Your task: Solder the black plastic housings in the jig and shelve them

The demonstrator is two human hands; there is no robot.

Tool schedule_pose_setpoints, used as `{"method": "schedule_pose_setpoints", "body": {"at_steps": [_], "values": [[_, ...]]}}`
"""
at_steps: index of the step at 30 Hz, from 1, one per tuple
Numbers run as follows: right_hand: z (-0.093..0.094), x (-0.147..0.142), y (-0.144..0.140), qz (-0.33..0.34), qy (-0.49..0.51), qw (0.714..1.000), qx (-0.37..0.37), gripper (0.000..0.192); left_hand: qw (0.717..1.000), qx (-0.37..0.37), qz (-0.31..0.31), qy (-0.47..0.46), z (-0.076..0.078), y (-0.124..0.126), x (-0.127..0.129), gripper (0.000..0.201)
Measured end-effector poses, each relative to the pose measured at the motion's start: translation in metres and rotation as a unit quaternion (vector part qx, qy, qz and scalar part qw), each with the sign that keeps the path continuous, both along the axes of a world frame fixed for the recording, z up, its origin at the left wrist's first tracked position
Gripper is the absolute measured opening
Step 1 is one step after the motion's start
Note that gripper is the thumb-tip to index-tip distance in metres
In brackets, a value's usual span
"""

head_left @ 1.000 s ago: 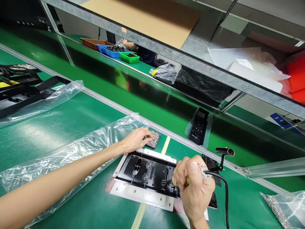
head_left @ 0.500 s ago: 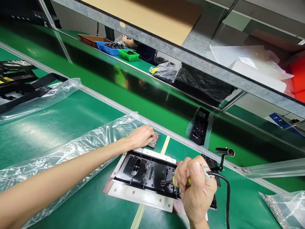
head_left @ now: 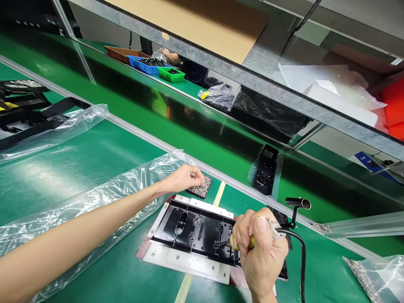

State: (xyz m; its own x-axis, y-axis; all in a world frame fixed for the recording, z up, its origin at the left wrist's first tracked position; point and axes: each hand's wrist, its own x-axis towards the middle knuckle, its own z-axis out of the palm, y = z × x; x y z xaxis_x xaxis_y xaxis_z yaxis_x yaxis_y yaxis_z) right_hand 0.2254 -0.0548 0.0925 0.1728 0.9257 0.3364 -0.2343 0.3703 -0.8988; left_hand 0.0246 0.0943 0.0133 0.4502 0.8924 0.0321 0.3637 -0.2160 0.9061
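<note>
At nine o'clock on the green desk (head_left: 104, 155) lie two clear plastic bags (head_left: 94, 202) — one long one under the outstretched left forearm, a second at far left over black parts. The left hand (head_left: 184, 179) has its fingertips pinched together over one small black tray of tiny screws (head_left: 202, 187), touching the heap; whether a screw is caught between them I cannot tell. Just at six o'clock from that tray sits one black plastic panel (head_left: 195, 229) in a pale metal fixture (head_left: 186, 263). The right hand (head_left: 261, 252) is clamped in a fist on one corded screwdriver (head_left: 232, 243) — its tip down on the panel's right part. At twelve o'clock, three bins: brown, blue, green (head_left: 171, 74).
</note>
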Motion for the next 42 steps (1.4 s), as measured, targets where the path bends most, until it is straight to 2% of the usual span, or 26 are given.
{"method": "schedule_pose_setpoints", "body": {"at_steps": [3,7,11,13,15,18,21,24,28,35,42], "values": [[0.0,0.0,0.001,-0.004,0.004,1.0,-0.004,0.033,0.999,-0.038,-0.004,-0.038,0.007,-0.006,-0.001,0.027],[0.002,0.001,0.0,-0.006,-0.003,1.0,-0.011,0.034,0.997,-0.062,-0.021,-0.042,0.02,-0.019,0.001,0.031],[0.004,0.0,0.0,-0.013,-0.008,1.0,-0.003,0.034,0.997,-0.051,-0.05,-0.021,0.032,-0.042,0.016,0.018],[0.005,0.0,0.001,-0.018,-0.012,1.0,0.0,0.034,0.996,0.012,-0.083,0.004,0.035,-0.053,0.026,0.012],[0.005,0.0,0.002,-0.02,-0.011,1.0,-0.002,0.035,0.983,0.115,-0.136,0.047,0.034,-0.063,0.037,0.015],[0.005,0.0,0.003,-0.023,-0.01,1.0,0.003,0.034,0.937,0.261,-0.209,0.1,0.026,-0.071,0.05,0.021],[0.005,0.0,0.004,-0.024,-0.016,1.0,0.012,0.034,0.886,0.38,-0.232,0.131,0.017,-0.074,0.058,0.018],[0.004,0.0,0.004,-0.025,-0.016,1.0,0.009,0.034,0.849,0.444,-0.226,0.174,0.014,-0.076,0.061,0.016],[0.004,0.001,0.004,-0.023,-0.011,1.0,0.001,0.033,0.823,0.479,-0.224,0.208,0.016,-0.079,0.065,0.017],[0.004,0.002,0.003,-0.021,-0.011,1.0,0.004,0.034,0.829,0.469,-0.236,0.192,0.016,-0.078,0.067,0.015],[0.006,0.001,0.003,-0.02,-0.016,1.0,0.002,0.034,0.862,0.422,-0.223,0.168,0.014,-0.081,0.051,0.012]]}}
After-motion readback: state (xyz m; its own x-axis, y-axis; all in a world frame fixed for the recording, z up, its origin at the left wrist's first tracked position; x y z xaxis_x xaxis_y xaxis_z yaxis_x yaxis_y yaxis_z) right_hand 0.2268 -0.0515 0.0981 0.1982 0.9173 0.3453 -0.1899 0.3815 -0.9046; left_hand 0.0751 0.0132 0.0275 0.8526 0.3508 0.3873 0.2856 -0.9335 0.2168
